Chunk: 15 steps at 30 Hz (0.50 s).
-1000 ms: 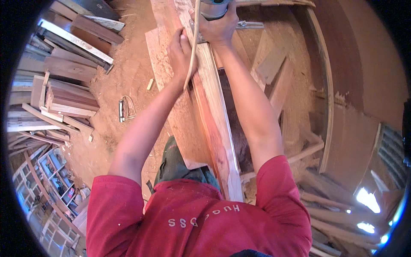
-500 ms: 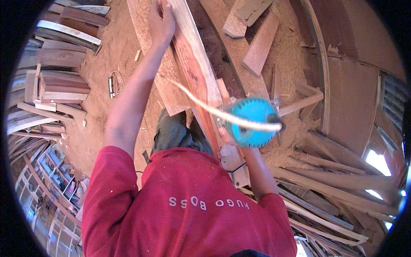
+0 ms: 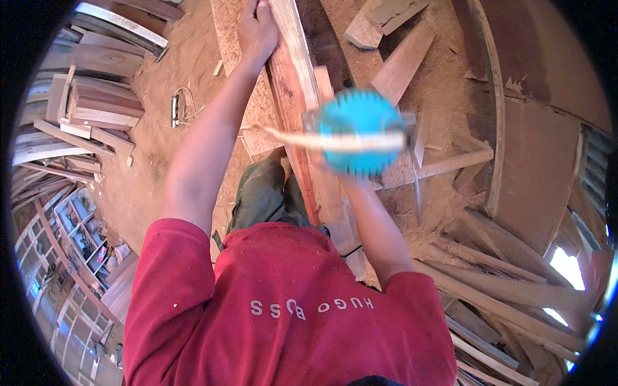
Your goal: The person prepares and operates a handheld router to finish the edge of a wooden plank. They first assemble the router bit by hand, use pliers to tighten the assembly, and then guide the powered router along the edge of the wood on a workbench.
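My left hand point(image 3: 259, 31) is closed on the far part of a long reddish-brown wooden board point(image 3: 289, 87), its fingers at the board's left edge. Over the board's right side is a teal corded power tool point(image 3: 362, 106) with a round, ribbed housing, blurred by motion. My right hand point(image 3: 353, 184) holds this tool from the near side; most of its fingers are hidden beneath the housing. A pale cord point(image 3: 302, 139) crosses the top of the tool and trails left over the board. The tool's underside is out of sight.
Offcuts point(image 3: 404, 61) lie on the sawdust-covered ground ahead to the right. Stacked timber point(image 3: 106, 103) stands at the left, and long planks point(image 3: 508, 289) lie at the right. A brown panel point(image 3: 537, 161) rises at the far right. A small corded device point(image 3: 174, 110) is on the floor.
My right hand has pushed the power tool forward, away from my body, along the board. My left hand keeps its place on the board; the whole view has shifted slightly.
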Available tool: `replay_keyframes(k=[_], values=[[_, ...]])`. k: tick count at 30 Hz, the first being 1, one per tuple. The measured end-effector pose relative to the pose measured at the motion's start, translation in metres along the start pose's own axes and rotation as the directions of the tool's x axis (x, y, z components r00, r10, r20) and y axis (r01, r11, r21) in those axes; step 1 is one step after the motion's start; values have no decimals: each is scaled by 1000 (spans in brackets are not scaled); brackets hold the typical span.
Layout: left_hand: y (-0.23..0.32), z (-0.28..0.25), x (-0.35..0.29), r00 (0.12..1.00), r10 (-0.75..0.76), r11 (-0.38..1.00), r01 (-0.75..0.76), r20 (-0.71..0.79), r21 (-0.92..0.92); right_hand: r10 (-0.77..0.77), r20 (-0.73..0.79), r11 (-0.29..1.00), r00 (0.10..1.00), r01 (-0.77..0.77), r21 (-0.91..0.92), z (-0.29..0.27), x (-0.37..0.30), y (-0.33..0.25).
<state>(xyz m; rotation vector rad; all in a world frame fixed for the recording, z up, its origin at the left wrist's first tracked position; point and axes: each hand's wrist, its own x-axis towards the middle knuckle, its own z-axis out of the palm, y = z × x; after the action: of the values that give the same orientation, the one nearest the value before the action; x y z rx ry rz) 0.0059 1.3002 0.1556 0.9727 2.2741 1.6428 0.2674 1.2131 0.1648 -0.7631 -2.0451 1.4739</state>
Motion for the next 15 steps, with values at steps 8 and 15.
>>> replay_keyframes(k=[8,15], values=[[-4,8,3,1000,6,996,-5,8,-91,-113,-453,946,884,235,224,-5,44,0],[-8,8,2,1000,29,999,-29,-13,-30,-68,-387,979,920,137,153,-19,-135,-62]])
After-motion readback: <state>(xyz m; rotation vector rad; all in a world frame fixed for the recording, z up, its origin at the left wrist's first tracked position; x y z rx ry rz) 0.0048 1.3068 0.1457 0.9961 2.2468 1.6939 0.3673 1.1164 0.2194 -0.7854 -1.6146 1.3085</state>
